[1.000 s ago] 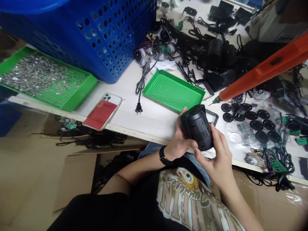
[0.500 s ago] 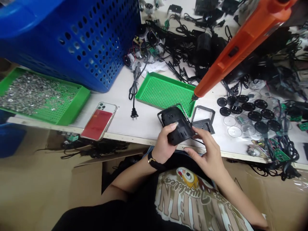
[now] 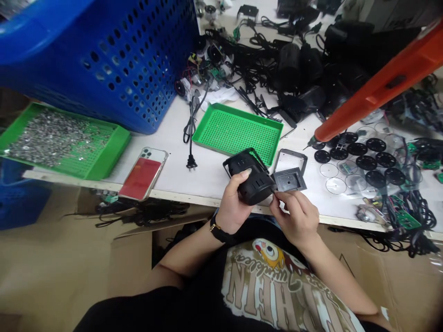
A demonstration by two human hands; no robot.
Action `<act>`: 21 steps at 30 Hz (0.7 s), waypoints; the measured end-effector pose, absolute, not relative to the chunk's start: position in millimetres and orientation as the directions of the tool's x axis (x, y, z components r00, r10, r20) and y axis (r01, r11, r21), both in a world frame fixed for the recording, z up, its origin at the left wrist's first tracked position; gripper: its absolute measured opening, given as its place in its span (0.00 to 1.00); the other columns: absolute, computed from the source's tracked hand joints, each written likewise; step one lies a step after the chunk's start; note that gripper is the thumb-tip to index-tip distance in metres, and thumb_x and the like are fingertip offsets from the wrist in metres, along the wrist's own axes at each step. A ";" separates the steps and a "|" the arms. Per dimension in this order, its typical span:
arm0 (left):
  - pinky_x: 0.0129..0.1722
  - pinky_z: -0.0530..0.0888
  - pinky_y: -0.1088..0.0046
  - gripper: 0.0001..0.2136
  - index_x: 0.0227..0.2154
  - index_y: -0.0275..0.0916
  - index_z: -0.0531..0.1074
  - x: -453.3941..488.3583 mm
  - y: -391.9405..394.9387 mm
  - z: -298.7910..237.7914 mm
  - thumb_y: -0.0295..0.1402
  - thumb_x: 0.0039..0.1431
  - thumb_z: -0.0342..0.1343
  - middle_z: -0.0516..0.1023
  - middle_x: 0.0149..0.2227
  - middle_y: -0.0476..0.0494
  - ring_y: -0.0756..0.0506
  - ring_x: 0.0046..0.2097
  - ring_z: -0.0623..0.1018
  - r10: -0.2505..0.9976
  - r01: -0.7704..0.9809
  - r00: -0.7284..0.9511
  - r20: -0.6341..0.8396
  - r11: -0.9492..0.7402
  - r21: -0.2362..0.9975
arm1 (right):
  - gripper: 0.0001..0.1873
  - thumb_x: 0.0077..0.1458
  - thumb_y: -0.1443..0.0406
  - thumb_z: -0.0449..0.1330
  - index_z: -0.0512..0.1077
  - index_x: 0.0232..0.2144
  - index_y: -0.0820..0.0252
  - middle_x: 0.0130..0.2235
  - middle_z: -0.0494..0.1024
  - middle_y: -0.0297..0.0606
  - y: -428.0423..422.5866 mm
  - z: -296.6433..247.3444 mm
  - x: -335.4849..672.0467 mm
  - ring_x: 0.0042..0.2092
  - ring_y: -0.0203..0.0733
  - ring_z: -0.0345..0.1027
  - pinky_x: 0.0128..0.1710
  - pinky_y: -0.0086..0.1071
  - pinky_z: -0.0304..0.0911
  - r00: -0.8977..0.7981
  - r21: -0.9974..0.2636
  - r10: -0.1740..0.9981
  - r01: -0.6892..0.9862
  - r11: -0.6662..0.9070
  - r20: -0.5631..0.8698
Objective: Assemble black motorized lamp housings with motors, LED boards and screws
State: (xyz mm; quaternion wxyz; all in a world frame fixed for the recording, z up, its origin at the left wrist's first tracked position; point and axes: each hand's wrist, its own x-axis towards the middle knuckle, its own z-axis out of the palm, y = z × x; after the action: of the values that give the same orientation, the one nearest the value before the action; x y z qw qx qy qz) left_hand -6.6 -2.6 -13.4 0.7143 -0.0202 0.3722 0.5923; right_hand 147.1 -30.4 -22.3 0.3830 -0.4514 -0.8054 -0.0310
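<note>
Observed along the worktop (image 3: 214,177), left to right. At the left front edge sits a green tray (image 3: 119,143) holding a heap of small metal parts, with a blue perforated crate (image 3: 104,69) just behind it, tipped over the tray's back corner. Near the front edge lies a phone (image 3: 141,173) in a clear case with a red card inside, and just to its right a black power cord (image 3: 191,152) with its plug. A second green perforated tray (image 3: 237,131) stands behind the work area. The left hand (image 3: 233,203) is clenched around a black plastic housing (image 3: 251,182), its fingers wrapped over the slotted shell, and holds it above the worktop near the front edge. The right hand (image 3: 297,216) is beside it, with its fingertips (image 3: 278,196) at the lower edge of a small dark grey square plate (image 3: 290,180), which touches the housing; whether that grip is closed on the plate, I cannot tell. Behind the plate lies a dark rectangular frame (image 3: 290,159). Further right, an orange electric screwdriver (image 3: 377,92) hangs above black discs (image 3: 367,162), clear plastic discs (image 3: 335,185), tangled black cables (image 3: 418,212) and green circuit boards (image 3: 407,220).
</note>
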 end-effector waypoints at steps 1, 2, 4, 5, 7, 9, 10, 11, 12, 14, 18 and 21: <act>0.50 0.78 0.66 0.13 0.39 0.36 0.78 -6.2 -2.4 -13.1 0.34 0.50 0.66 0.84 0.39 0.45 0.45 0.42 0.82 0.827 -0.863 0.022 -0.562 0.299 0.406 | 0.13 0.58 0.75 0.63 0.70 0.42 0.56 0.30 0.77 0.35 -28.7 -26.1 148.6 0.30 0.38 0.70 0.30 0.32 0.66 -0.326 -0.267 0.683 0.746 0.611 0.654; 0.50 0.78 0.66 0.13 0.39 0.36 0.79 -6.0 -2.5 -12.7 0.33 0.49 0.66 0.84 0.38 0.45 0.45 0.41 0.82 0.822 -0.865 0.024 -0.569 0.302 0.400 | 0.13 0.59 0.75 0.63 0.70 0.43 0.56 0.30 0.77 0.35 -26.6 -30.0 150.5 0.31 0.38 0.70 0.30 0.32 0.66 -0.348 -0.246 0.665 0.736 0.630 0.661; 0.49 0.78 0.67 0.13 0.38 0.35 0.79 -6.0 -3.9 -12.0 0.33 0.48 0.67 0.84 0.38 0.45 0.46 0.40 0.82 0.808 -0.864 0.032 -0.589 0.319 0.390 | 0.13 0.59 0.75 0.62 0.70 0.44 0.56 0.30 0.76 0.35 -21.7 -36.6 155.5 0.31 0.39 0.69 0.31 0.33 0.65 -0.385 -0.217 0.634 0.716 0.664 0.671; 0.48 0.78 0.67 0.13 0.37 0.35 0.79 -6.4 -5.2 -11.7 0.33 0.47 0.67 0.84 0.37 0.45 0.46 0.39 0.81 0.798 -0.857 0.043 -0.601 0.339 0.388 | 0.13 0.59 0.75 0.61 0.69 0.44 0.56 0.31 0.76 0.36 -19.4 -38.8 158.5 0.31 0.40 0.68 0.31 0.33 0.65 -0.402 -0.210 0.621 0.701 0.682 0.673; 0.47 0.78 0.67 0.13 0.36 0.35 0.79 -8.0 -9.2 -11.7 0.33 0.46 0.68 0.83 0.36 0.45 0.46 0.38 0.81 0.784 -0.838 0.061 -0.618 0.377 0.396 | 0.13 0.60 0.76 0.59 0.69 0.43 0.55 0.32 0.75 0.37 -16.6 -38.7 165.0 0.32 0.41 0.67 0.31 0.34 0.65 -0.441 -0.227 0.618 0.664 0.712 0.651; 0.48 0.78 0.66 0.14 0.37 0.35 0.79 -10.5 -13.9 -12.7 0.33 0.45 0.68 0.83 0.36 0.45 0.44 0.40 0.81 0.791 -0.819 0.048 -0.609 0.381 0.430 | 0.12 0.61 0.75 0.58 0.68 0.43 0.55 0.34 0.75 0.38 -17.8 -32.3 170.7 0.35 0.41 0.68 0.33 0.34 0.67 -0.470 -0.335 0.682 0.624 0.706 0.560; 0.49 0.78 0.64 0.16 0.39 0.36 0.79 -11.8 -16.2 -13.5 0.33 0.45 0.69 0.84 0.37 0.44 0.43 0.41 0.82 0.803 -0.812 0.028 -0.595 0.366 0.455 | 0.12 0.61 0.74 0.58 0.68 0.44 0.55 0.37 0.75 0.39 -19.9 -27.2 173.0 0.38 0.42 0.69 0.36 0.35 0.69 -0.467 -0.429 0.739 0.609 0.667 0.485; 0.50 0.78 0.63 0.18 0.41 0.36 0.79 -12.8 -18.4 -14.5 0.34 0.44 0.69 0.84 0.37 0.44 0.42 0.42 0.82 0.816 -0.805 0.007 -0.579 0.348 0.481 | 0.13 0.62 0.72 0.59 0.67 0.48 0.55 0.41 0.75 0.41 -22.8 -21.6 174.7 0.41 0.43 0.71 0.39 0.36 0.71 -0.450 -0.541 0.801 0.590 0.599 0.396; 0.51 0.78 0.62 0.20 0.43 0.37 0.79 -13.4 -20.6 -15.4 0.34 0.43 0.70 0.84 0.38 0.44 0.41 0.43 0.82 0.828 -0.795 -0.007 -0.561 0.335 0.505 | 0.16 0.62 0.69 0.59 0.66 0.52 0.56 0.46 0.75 0.44 -26.0 -16.1 175.7 0.46 0.44 0.72 0.43 0.38 0.73 -0.418 -0.658 0.857 0.559 0.505 0.302; 0.52 0.78 0.60 0.24 0.47 0.39 0.78 -12.3 -25.2 -16.9 0.34 0.42 0.71 0.84 0.40 0.44 0.40 0.44 0.82 0.855 -0.769 -0.020 -0.519 0.319 0.555 | 0.24 0.64 0.63 0.59 0.62 0.60 0.54 0.56 0.72 0.48 -31.6 -7.5 175.5 0.53 0.47 0.71 0.51 0.43 0.73 -0.341 -0.849 0.932 0.448 0.280 0.127; 0.56 0.77 0.54 0.27 0.50 0.44 0.78 -3.4 -37.5 -20.1 0.36 0.43 0.73 0.84 0.45 0.44 0.36 0.49 0.83 0.928 -0.716 -0.007 -0.372 0.255 0.650 | 0.26 0.66 0.52 0.59 0.63 0.61 0.52 0.53 0.77 0.43 -35.3 -4.3 166.3 0.53 0.47 0.73 0.50 0.42 0.73 -0.353 -0.959 0.918 0.269 -0.086 -0.181; 0.59 0.75 0.52 0.27 0.51 0.46 0.78 1.3 -48.2 -26.3 0.39 0.44 0.73 0.84 0.48 0.43 0.33 0.54 0.81 0.954 -0.668 0.006 -0.300 0.227 0.709 | 0.26 0.62 0.47 0.61 0.68 0.55 0.54 0.45 0.79 0.38 -36.4 -7.1 157.7 0.48 0.46 0.73 0.46 0.38 0.72 -0.370 -0.966 0.898 0.191 -0.176 -0.237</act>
State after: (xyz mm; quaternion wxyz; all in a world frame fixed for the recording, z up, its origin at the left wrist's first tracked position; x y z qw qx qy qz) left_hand 1.3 -48.2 -26.3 0.6839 0.1875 0.3816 0.5929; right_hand 157.7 -36.4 -7.1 0.2946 -0.4776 -0.5702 0.5999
